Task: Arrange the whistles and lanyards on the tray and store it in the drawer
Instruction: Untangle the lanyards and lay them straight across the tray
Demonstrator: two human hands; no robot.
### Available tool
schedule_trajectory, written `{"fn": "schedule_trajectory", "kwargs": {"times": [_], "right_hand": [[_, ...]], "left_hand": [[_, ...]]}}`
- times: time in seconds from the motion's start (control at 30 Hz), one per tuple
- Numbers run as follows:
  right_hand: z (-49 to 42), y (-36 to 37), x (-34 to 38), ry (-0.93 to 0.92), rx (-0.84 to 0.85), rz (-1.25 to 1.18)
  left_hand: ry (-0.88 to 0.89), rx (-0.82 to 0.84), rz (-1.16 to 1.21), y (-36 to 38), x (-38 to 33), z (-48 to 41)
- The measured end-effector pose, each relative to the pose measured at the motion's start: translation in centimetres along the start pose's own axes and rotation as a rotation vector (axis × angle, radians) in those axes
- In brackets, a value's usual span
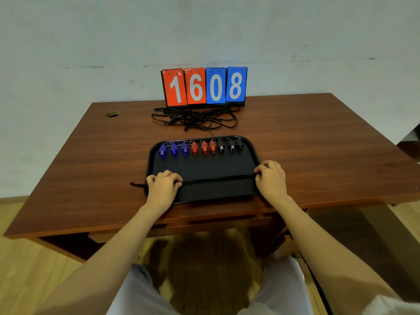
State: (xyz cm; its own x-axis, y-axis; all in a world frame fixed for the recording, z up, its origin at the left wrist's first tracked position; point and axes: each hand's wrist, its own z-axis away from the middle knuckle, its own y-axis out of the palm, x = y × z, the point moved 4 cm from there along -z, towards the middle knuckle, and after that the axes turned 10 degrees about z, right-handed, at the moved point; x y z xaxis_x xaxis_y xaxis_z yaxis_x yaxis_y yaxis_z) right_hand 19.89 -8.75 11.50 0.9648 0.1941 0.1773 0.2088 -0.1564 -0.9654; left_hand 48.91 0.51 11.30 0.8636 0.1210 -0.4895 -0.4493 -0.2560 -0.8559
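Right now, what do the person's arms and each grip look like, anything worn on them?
The left grip and right grip are bare hands: no gloves, rings or watch show. The left forearm and right forearm are unsleeved; white cloth, perhaps a sleeve, shows by the right arm's upper end.

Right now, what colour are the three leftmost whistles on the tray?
Those whistles are blue; head view shows it best.

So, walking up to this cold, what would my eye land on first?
Probably the flip scoreboard at the far edge of the table, its red and blue cards reading 16 and 08. Next comes the row of whistles along the far side of the black tray: three blue, three red, three black. Nearer, the left hand and right hand pinch one black lanyard stretched across the tray.
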Motion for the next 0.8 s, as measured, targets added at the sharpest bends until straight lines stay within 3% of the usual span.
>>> {"fn": "schedule_trajectory", "kwargs": {"times": [0.17, 0.4, 0.6, 0.8], "right_hand": [[0.2, -0.2, 0.4, -0.016, 0.003, 0.001], [-2.0, -1.0, 4.5, -0.215, 0.000, -0.037], [-7.7, -2.5, 9.5, -0.308, 0.014, -0.088], [-15.5, -1.6, 12.5, -0.286, 0.116, -0.139]], "left_hand": [[-0.004, 0.033, -0.001, 0.1, 0.0, -0.2], [0.056, 0.093, -0.021, 0.5, -2.3, -1.9], [0.133, 0.059, 0.033, -0.5, -6.1, -8.6], [0.118, 0.091, -0.043, -0.5, -6.5, -16.8]]}}
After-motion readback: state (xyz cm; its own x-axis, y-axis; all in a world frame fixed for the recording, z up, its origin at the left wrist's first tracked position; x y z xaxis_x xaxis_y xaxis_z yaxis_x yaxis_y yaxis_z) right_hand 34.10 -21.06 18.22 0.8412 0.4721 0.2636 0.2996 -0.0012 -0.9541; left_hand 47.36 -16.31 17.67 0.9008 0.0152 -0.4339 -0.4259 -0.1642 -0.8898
